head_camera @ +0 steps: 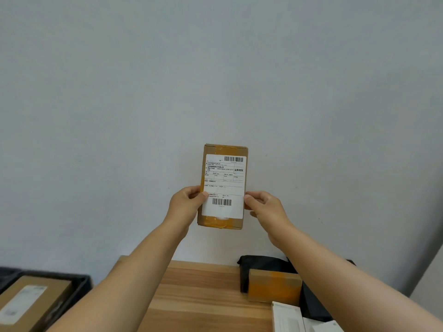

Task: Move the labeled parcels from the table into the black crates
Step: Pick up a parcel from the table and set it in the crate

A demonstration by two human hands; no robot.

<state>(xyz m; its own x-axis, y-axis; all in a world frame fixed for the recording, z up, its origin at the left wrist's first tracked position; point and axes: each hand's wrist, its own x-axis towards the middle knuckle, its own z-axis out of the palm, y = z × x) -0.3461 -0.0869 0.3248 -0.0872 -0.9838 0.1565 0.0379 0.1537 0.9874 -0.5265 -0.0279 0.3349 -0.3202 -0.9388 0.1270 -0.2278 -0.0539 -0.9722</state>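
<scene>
A small cardboard parcel (223, 180) with a white shipping label and orange tape is held up in front of the wall, upright, label toward me. My left hand (187, 200) pinches its left edge and my right hand (263, 207) pinches its right edge. A black crate (81, 283) stands at the lower left, with a flat labeled cardboard box (31, 303) lying inside it. On the wooden table (199, 295), to the right, rests another cardboard parcel (274, 287) with orange tape.
A black bag (263, 262) lies behind the taped parcel at the table's back right. White boxes (287, 317) sit at the table's lower right. A plain pale wall fills the background.
</scene>
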